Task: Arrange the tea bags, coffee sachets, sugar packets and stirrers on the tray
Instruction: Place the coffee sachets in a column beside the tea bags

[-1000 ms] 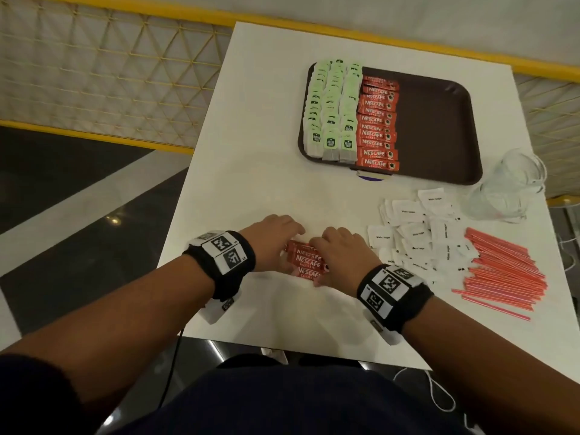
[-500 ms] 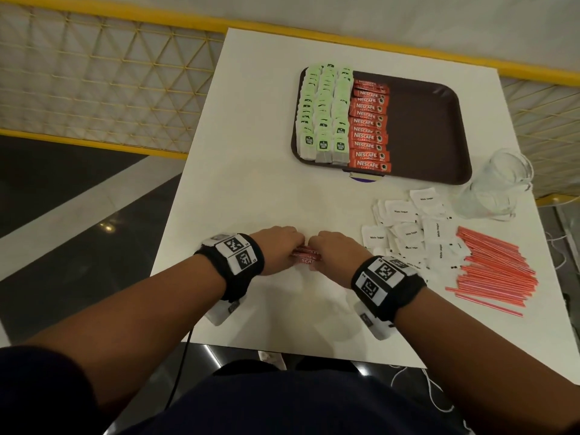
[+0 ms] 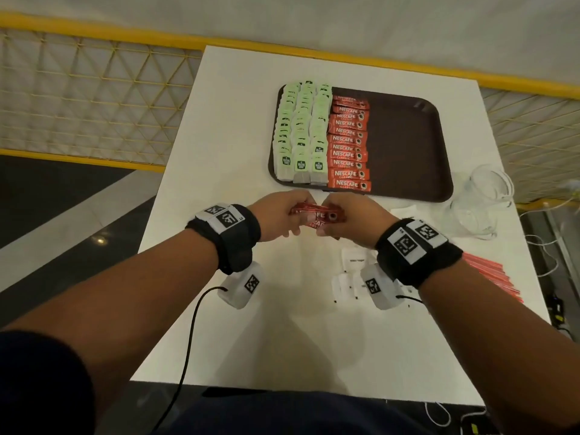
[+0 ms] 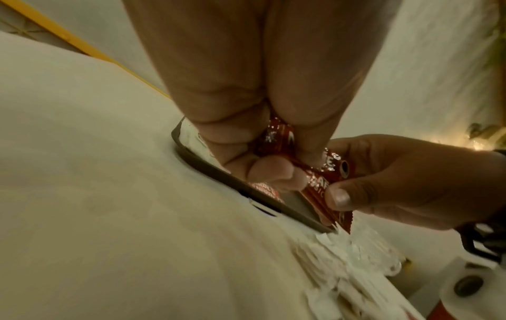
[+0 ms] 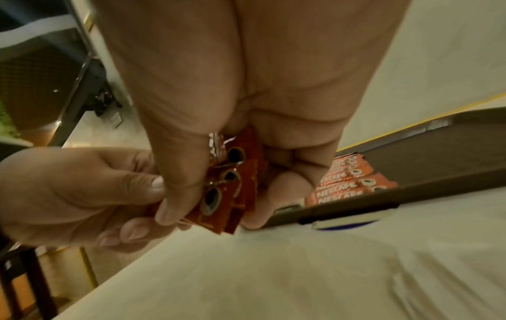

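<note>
Head view, hands: left hand (image 3: 281,215) and right hand (image 3: 348,219), both raised above the white worktop (image 3: 238,152) just short of the tray (image 3: 408,146), each pinch one end of a small bundle of coffee sachets (image 3: 317,215).
Head view, tray: dark, shallow, rounded corners; three rows of pale green tea bags (image 3: 301,133) at its left, then one column of red sachets (image 3: 348,146); its right half is bare.
Head view, still loose: white paper sugar packets (image 3: 353,262) and thin red stirrers (image 3: 489,271) lie on the worktop.
Head view, risk: the glossy foil sachets may fan out and slip if either pinch loosens.
Left wrist view: left fingers (image 4: 276,173) curl round the crinkled foil bundle (image 4: 315,179), probably three sachets, though blur hides the count.
Right wrist view: right thumb (image 5: 178,184) clamps the stacked sachets (image 5: 227,194); setting them down carelessly could nudge the laid column (image 5: 347,181) askew.
</note>
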Demonstrator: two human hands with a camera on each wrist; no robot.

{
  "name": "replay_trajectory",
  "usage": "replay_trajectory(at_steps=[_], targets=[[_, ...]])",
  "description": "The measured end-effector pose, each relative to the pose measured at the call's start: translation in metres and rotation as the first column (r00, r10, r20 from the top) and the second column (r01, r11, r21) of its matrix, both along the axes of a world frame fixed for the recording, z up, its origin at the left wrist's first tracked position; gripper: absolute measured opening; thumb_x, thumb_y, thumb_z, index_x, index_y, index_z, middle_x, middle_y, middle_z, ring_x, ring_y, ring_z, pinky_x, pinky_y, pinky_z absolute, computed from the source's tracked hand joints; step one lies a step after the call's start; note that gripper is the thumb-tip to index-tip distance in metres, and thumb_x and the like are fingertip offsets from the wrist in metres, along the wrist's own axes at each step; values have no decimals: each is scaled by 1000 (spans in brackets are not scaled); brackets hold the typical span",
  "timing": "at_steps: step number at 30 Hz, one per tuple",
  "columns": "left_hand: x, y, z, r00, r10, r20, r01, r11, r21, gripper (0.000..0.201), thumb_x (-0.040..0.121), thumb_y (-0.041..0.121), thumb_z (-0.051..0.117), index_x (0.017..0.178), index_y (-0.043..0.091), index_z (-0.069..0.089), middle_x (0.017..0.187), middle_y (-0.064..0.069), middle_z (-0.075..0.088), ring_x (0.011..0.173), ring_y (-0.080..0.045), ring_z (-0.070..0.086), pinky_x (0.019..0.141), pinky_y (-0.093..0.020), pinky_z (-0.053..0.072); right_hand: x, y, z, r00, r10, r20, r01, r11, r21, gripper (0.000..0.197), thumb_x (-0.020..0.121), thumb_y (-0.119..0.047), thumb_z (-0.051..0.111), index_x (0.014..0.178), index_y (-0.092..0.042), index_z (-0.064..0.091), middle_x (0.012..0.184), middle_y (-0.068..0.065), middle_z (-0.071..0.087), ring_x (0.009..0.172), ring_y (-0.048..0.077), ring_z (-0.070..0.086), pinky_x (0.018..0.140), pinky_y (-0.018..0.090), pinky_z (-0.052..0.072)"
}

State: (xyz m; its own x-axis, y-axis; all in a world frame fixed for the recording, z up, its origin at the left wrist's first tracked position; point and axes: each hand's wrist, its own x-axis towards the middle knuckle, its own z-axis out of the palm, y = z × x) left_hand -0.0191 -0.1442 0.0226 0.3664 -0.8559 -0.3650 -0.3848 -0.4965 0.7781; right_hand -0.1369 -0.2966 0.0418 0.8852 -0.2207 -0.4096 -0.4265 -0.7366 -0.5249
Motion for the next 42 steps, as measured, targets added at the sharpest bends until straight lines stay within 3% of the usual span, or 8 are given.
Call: replay_trajectory(at_steps=[4, 9, 12, 15, 23, 27, 35, 42], targets=[[14, -25, -2, 993, 114, -32, -116, 991, -69, 15, 98, 31, 55, 111, 24, 56, 77, 6, 63, 60, 0, 58, 57, -15, 46, 2, -33, 0, 945, -233, 231, 220, 972, 80, 33, 77, -38, 78, 104, -29, 60, 96, -15, 59, 84, 0, 58, 68, 17, 46], [33, -63, -4, 975, 205, -84, -215, 968, -130, 16, 97, 30, 59, 109, 19, 57, 80, 3, 65, 62, -2, 60, 58, -15, 50, 22, -68, -10, 879, -322, 353, 307, 947, 98, 13, 83, -30, 73, 93, -28, 65, 93, -8, 61, 85, 11, 61, 81, 36, 55], [43, -82, -5, 944, 264, -197, -298, 940, -166, 21, 96, 29, 61, 111, 15, 57, 86, 1, 66, 67, -1, 64, 64, -16, 55, 38, -89, -8, 861, -361, 358, 328, 932, 151, 9, 85, -28, 73, 92, -28, 68, 90, -6, 67, 84, 13, 64, 82, 38, 56], [54, -100, -8, 903, 320, -286, -378, 909, -175, 29, 94, 34, 62, 114, 14, 58, 92, -1, 68, 77, -11, 67, 75, -28, 59, 52, -110, -2, 849, -387, 359, 326, 920, 220, 8, 84, -26, 74, 90, -26, 70, 85, -5, 70, 82, 11, 67, 82, 35, 57], [81, -137, -16, 734, 381, -563, -570, 795, -206, 16, 92, 18, 64, 106, 11, 63, 82, -2, 64, 70, -10, 62, 70, -23, 55, 87, -157, -12, 828, -423, 369, 302, 890, 342, 5, 89, -18, 68, 92, -18, 72, 90, 0, 72, 76, 11, 70, 75, 27, 56], [93, -144, -21, 742, 392, -544, -570, 796, -204, 24, 86, 15, 71, 108, 7, 64, 82, -4, 66, 70, -11, 65, 71, -25, 58, 96, -168, -23, 810, -451, 375, 306, 870, 387, 9, 91, -17, 66, 88, -25, 71, 88, -3, 70, 76, 3, 62, 71, 20, 50], [109, -147, -28, 749, 436, -499, -591, 780, -206, 17, 88, 15, 69, 101, 7, 63, 76, -4, 68, 65, -8, 66, 68, -21, 57, 99, -178, -44, 723, -643, 252, 453, 717, 531, 9, 93, -12, 61, 95, -16, 69, 85, 1, 69, 71, 6, 61, 63, 19, 49], [126, -131, -37, 674, 547, -497, -710, 664, -233, 12, 92, 18, 66, 100, 10, 65, 75, -3, 68, 68, -12, 63, 70, -23, 55, 90, -193, -61, 754, -647, 110, 582, 737, 344, 11, 95, -20, 60, 99, -17, 70, 94, 1, 71, 67, 7, 56, 63, 21, 45]])
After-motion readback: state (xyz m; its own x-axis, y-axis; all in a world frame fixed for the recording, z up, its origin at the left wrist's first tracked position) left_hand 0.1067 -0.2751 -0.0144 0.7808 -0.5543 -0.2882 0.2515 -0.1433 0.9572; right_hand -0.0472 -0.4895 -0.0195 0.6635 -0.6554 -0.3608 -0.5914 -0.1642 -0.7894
